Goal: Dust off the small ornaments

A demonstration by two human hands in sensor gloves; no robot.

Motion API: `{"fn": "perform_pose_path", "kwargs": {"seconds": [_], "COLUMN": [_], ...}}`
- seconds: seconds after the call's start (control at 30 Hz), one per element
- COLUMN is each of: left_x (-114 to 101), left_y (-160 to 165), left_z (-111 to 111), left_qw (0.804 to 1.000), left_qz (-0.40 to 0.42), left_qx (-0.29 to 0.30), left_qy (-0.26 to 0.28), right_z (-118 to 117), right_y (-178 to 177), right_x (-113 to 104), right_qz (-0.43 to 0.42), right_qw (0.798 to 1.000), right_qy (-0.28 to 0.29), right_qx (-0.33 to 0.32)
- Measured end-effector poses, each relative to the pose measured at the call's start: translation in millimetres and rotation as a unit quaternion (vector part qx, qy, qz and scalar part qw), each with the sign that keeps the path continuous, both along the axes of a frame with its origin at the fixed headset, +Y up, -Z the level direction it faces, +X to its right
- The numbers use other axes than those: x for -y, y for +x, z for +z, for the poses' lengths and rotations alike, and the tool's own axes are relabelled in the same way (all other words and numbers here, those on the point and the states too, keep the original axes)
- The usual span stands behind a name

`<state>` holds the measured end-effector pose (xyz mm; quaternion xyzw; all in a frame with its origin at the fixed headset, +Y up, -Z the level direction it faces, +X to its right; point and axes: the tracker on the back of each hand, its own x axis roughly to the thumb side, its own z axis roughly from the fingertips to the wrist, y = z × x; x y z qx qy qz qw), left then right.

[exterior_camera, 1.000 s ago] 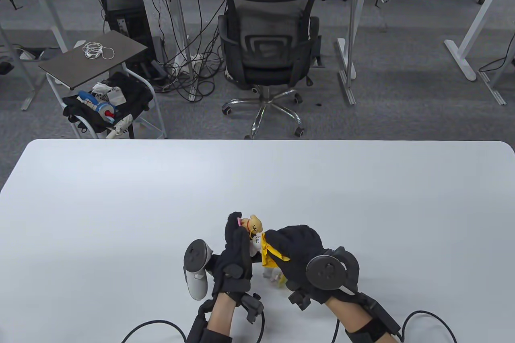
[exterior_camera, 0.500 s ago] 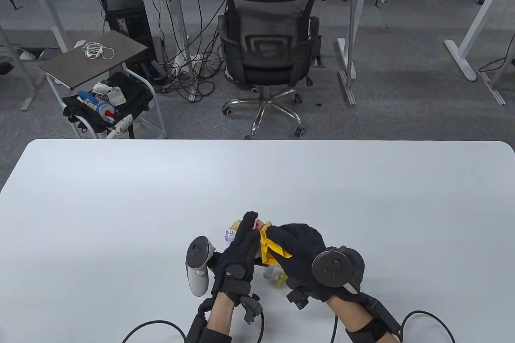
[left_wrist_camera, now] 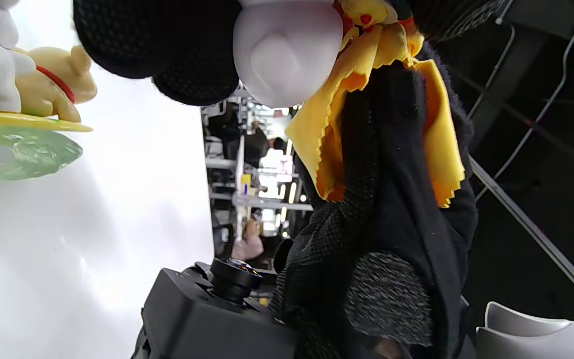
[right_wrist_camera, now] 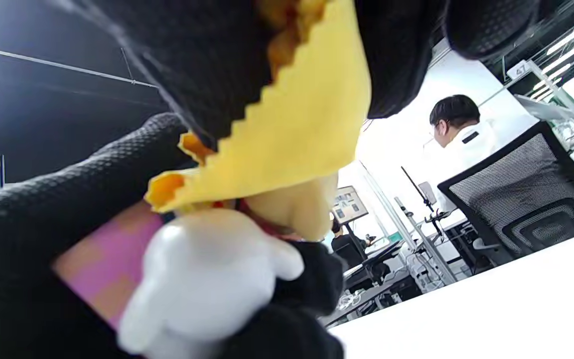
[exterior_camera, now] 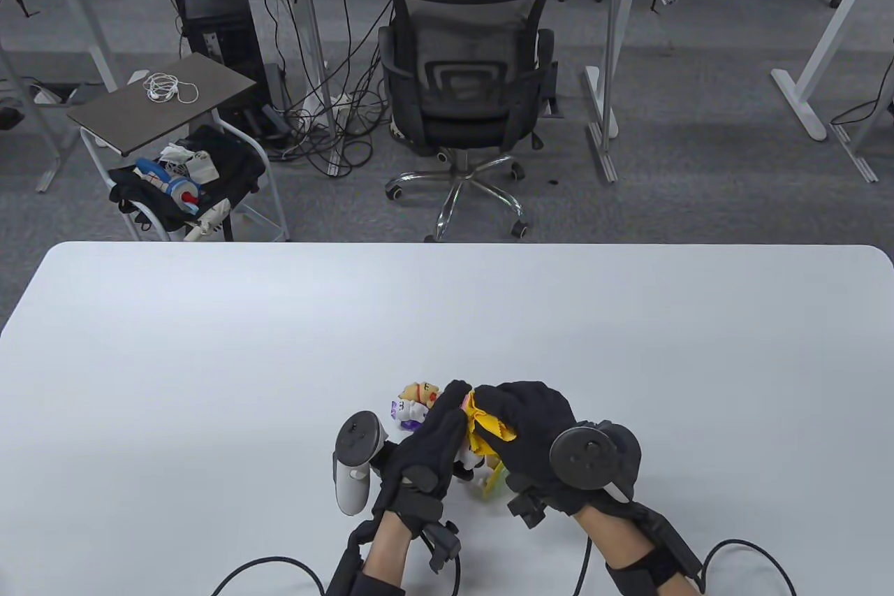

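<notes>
My left hand (exterior_camera: 436, 435) grips a small ornament, a white figure with a tan bear and a pink part (right_wrist_camera: 207, 274), just above the table. Its white underside fills the top of the left wrist view (left_wrist_camera: 287, 50). My right hand (exterior_camera: 524, 418) holds a yellow cloth (exterior_camera: 487, 427) and presses it against the ornament's top; the cloth also shows in the wrist views (left_wrist_camera: 381, 124) (right_wrist_camera: 297, 124). A second ornament with a tan bear head and a purple part (exterior_camera: 418, 402) stands left of my left fingers. A third, on a green base (exterior_camera: 489, 481) (left_wrist_camera: 23, 104), sits under my hands.
The white table (exterior_camera: 209, 358) stretches far and to both sides. Beyond its far edge stand an office chair (exterior_camera: 464, 100) with a seated person, a small cart (exterior_camera: 174, 135) and other desks. Cables trail from both wrists at the near edge.
Both hands have shifted slightly right and nearer me. The left hand has turned the held ornament, which is now mostly hidden between the gloves. The bear-headed ornament on the table has come into view.
</notes>
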<state>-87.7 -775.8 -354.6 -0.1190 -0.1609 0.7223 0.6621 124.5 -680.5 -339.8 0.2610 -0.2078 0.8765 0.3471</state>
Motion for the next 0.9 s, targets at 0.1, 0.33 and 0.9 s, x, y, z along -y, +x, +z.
{"fn": "perform_pose_path", "kwargs": {"seconds": [0.1, 0.33, 0.9], "left_x": [2.1, 16.1, 23.2], "left_y": [2.0, 4.3, 8.3], "left_z": [-0.9, 3.4, 3.7], "left_qw": [1.0, 0.995, 0.987], "left_qz": [0.012, 0.085, 0.124], "left_qx": [0.004, 0.006, 0.004], "left_qy": [0.001, -0.055, -0.098], "right_z": [4.9, 28.6, 28.2], "right_y": [1.8, -31.8, -34.7], "right_x": [-3.6, 0.3, -0.3], "right_qz": [-0.005, 0.05, 0.063], "right_qw": [1.0, 0.995, 0.994], "right_qy": [0.013, 0.072, 0.067], "right_qx": [0.003, -0.036, -0.052]}}
